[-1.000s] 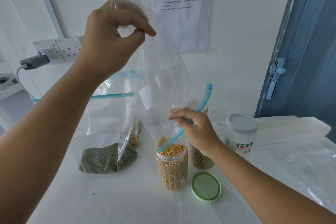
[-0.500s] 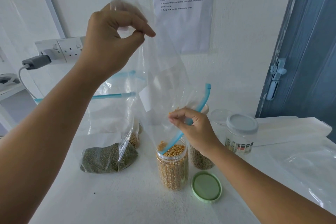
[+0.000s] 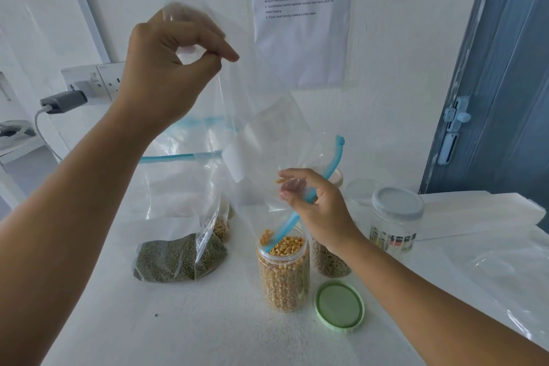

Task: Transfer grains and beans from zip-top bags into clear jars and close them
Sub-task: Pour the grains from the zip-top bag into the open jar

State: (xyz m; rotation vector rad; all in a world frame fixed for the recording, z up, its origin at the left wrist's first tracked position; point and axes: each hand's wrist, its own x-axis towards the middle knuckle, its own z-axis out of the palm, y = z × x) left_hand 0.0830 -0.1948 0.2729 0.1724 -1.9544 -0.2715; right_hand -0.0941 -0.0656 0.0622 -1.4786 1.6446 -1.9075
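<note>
Little had moved: a few yellow kernels [image 3: 282,180] had slid lower. The clear upside-down zip-top bag [image 3: 261,140] was pinched by the left hand [image 3: 166,68] and right hand [image 3: 315,205] over the clear plastic jar [image 3: 283,270] near the white table [image 3: 208,330]'s middle, so kernels fell in.

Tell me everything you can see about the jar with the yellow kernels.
The jar is a clear, plastic-looking cylinder, upright on the white table, open-topped and filled nearly to the rim with yellow kernels. The upturned bag held above it dips its blue zip edge into the mouth. A green lid lies beside it.
</note>
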